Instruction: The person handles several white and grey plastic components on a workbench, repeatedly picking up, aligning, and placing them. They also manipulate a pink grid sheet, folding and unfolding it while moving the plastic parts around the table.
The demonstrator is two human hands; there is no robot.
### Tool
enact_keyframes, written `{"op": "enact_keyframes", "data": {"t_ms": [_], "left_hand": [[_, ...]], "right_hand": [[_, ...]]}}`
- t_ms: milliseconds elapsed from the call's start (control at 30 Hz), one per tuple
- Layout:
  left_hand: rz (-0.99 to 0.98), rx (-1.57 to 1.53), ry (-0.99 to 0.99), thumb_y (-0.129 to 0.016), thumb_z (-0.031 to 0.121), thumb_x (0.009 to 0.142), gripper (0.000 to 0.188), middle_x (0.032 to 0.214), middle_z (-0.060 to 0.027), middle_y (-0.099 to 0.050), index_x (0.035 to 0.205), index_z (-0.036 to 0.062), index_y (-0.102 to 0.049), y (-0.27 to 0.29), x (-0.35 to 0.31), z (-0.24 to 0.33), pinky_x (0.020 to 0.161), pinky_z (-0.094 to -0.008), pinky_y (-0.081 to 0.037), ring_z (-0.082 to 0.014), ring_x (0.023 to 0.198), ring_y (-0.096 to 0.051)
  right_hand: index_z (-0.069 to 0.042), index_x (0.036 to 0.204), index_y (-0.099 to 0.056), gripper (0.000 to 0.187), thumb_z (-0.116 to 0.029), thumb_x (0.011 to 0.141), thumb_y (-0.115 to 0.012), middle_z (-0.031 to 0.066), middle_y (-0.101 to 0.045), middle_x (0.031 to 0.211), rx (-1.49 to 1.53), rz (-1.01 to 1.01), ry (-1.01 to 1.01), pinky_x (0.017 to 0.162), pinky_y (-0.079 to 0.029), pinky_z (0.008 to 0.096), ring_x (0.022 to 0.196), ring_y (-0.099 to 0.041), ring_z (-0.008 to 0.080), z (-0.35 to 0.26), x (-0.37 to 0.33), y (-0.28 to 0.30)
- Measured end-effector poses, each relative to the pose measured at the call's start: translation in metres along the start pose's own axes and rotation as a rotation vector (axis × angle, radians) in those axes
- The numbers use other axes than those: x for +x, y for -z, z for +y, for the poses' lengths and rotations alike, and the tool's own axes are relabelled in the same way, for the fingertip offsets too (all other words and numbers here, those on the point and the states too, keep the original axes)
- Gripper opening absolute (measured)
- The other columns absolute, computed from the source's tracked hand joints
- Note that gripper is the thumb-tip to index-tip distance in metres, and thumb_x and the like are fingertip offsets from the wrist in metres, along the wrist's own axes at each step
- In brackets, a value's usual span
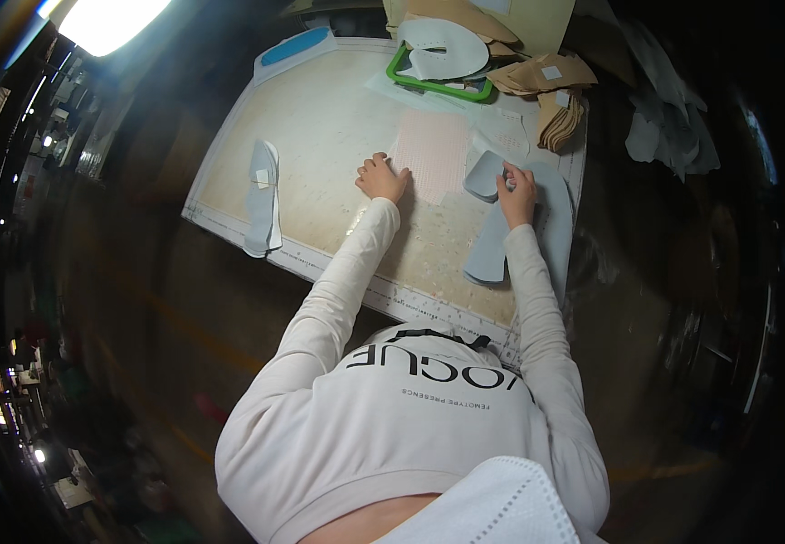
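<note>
While your left hand [381, 177] rests curled, knuckles down and holding nothing, at the left edge of the pale pink rectangular mesh sheet [430, 156], your right hand [517, 193] pinches the upper end of a long curved grey-blue fabric piece [492, 238]. That piece lies on the beige gridded cutting mat [320, 127] covering the bench, its tail running toward you and its top curling up beside a translucent white sheet [501, 136]. Step in hand, as I judge it: placing or aligning the grey piece beside the pink mesh. Next move likely calls for flattening that curled top and squaring it to the mesh edge, left hand keeping the mesh from sliding. Well apart: a stack of similar grey pieces [263, 195] to your left, a green tray [438, 83] of white cut shapes at the far edge, tan pieces [551, 86] to the right of it.
</note>
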State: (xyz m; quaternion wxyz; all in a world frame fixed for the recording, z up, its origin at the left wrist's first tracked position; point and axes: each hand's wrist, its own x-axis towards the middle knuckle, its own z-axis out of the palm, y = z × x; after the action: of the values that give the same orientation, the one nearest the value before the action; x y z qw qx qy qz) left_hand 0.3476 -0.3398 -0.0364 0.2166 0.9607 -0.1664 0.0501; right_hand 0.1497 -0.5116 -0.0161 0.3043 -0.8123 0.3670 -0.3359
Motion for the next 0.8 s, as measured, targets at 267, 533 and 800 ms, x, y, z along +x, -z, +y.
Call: {"op": "enact_keyframes", "data": {"t_ms": [267,533,800], "left_hand": [[-0.172,0.017,0.12,-0.078,0.041,0.066,0.049,0.106,-0.0074,-0.065,0.103,0.0129,-0.064,-0.003,0.014,0.01,0.093,-0.0464,-0.034,-0.0291,0.11,-0.051],[0.068,-0.567,-0.052,-0.074,0.018,0.073,0.025,0.079,-0.0103,-0.069,0.095,0.0096,-0.067,0.02,0.034,-0.016,0.068,-0.0317,-0.052,-0.0235,0.071,-0.067],[-0.504,-0.868,-0.161,-0.068,0.01,0.081,0.031,0.088,-0.0025,-0.068,0.112,0.0102,-0.063,0.111,0.041,-0.111,0.073,-0.0238,-0.048,-0.0104,0.078,-0.061]], "right_hand": [[-0.009,0.108,-0.068,0.029,-0.006,0.079,-0.069,0.0052,-0.058,0.091,0.116,0.035,0.081,0.067,-0.051,0.0302,0.084,-0.059,0.0189,-0.021,-0.039,0.035],[-0.009,0.108,-0.068,0.027,-0.006,0.081,-0.067,0.0038,-0.06,0.094,0.212,-0.027,0.13,0.056,-0.05,0.0236,0.086,-0.06,0.015,-0.041,-0.064,0.065],[-0.009,0.105,-0.069,0.023,-0.005,0.084,-0.062,0.0029,-0.061,0.085,0.221,-0.14,0.081,0.056,-0.049,0.023,0.075,-0.061,0.0126,-0.033,-0.061,0.088]]}}
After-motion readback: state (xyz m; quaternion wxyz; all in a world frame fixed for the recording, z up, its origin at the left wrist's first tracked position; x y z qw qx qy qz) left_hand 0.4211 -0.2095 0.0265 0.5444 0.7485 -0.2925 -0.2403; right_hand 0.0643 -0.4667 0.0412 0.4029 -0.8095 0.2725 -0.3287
